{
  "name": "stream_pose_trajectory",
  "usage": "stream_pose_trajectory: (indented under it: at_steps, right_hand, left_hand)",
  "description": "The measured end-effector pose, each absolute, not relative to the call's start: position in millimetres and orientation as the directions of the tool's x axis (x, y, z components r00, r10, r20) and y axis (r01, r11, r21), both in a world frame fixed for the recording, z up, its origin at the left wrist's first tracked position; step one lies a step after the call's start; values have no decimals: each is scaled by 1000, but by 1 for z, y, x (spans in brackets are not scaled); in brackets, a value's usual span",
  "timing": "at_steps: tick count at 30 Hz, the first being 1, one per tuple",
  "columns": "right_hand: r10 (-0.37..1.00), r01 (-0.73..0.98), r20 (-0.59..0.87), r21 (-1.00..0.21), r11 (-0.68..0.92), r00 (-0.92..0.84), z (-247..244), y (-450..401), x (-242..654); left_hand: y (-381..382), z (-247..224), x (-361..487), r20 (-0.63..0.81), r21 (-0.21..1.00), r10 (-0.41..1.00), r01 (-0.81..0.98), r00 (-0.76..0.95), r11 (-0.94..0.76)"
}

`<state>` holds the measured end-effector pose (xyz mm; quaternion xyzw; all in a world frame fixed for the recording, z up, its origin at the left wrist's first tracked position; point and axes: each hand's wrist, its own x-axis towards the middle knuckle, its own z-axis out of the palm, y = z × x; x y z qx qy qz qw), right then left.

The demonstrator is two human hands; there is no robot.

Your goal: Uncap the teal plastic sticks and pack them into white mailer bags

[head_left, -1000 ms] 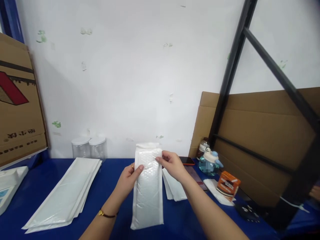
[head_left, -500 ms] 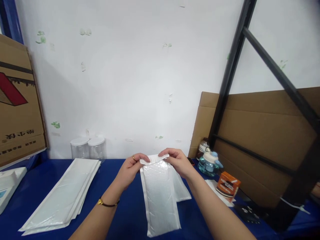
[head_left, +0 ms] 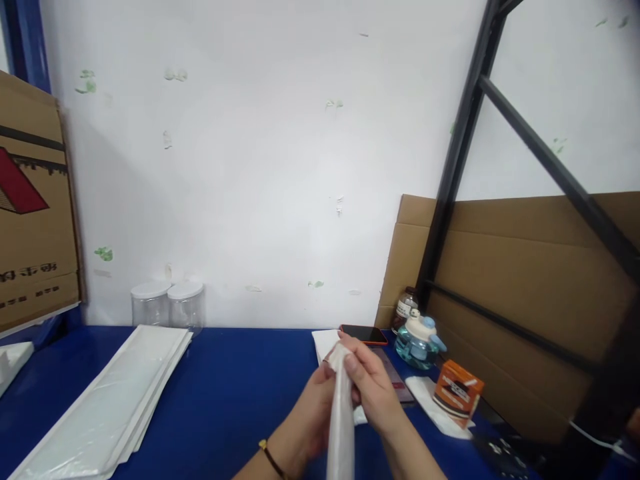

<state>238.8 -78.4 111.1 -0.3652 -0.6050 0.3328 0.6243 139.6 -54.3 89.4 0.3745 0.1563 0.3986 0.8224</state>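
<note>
A white padded envelope (head_left: 341,420) is seen nearly edge-on, its top end between my two hands. My left hand (head_left: 316,407) is closed around its left side, fingers partly hidden behind it. With thumb and fingers, my right hand (head_left: 369,380) pinches it near the top. Another white envelope (head_left: 325,341) lies on the blue table (head_left: 240,387) behind my hands, mostly covered by them. At the left rests a stack of similar white envelopes (head_left: 105,407).
Two clear jars (head_left: 151,307) with white lids stand by the wall. At the right are a phone (head_left: 364,335), a teal bottle (head_left: 417,345), a brown bottle (head_left: 405,307), an orange box (head_left: 457,393) on white paper, and a dark metal frame (head_left: 457,147).
Both hands have moved right and slightly down, and closer together. The held envelope has turned from facing me to nearly edge-on. The phone now shows more fully.
</note>
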Motion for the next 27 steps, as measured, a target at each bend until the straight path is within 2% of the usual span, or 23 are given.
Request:
stream_pose_trajectory:
  at_steps: [2, 4, 7, 10, 12, 17, 21, 24, 27]
  right_hand:
    - [886, -44, 408, -903, 427, 221, 110, -79, 251]
    - [871, -37, 365, -917, 398, 327, 116, -72, 270]
    - [874, 243, 400, -909, 339, 275, 127, -41, 297]
    - [874, 624, 479, -708, 332, 78, 123, 8, 311]
    - [893, 845, 447, -463, 268, -39, 112, 42, 312]
    - [930, 923, 358, -322, 210, -87, 76, 91, 302]
    - [938, 961, 346, -245, 125, -33, 53, 89, 298]
    - [969, 970, 241, -242, 16, 44, 36, 75, 295]
    - [992, 957, 119, -290, -10, 46, 21, 63, 289]
  left_hand:
    - [-52, 79, 144, 25, 809, 753, -456, 658, 371]
    - [-49, 69, 140, 20, 860, 725, -382, 688, 339]
    - [-46, 56, 132, -9, 862, 604, -300, 797, 408]
    - [-46, 47, 136, -12, 891, 514, -224, 858, 394]
    - [-43, 41, 144, -17, 934, 572, -192, 820, 302]
    - [-17, 10, 161, -84, 969, 766, -125, 638, 211]
    - [4, -18, 164, -91, 985, 865, -82, 494, 151]
    - [8, -28, 165, -115, 984, 883, -67, 455, 163]
    - [6, -30, 166, -104, 982, 898, -100, 427, 162]
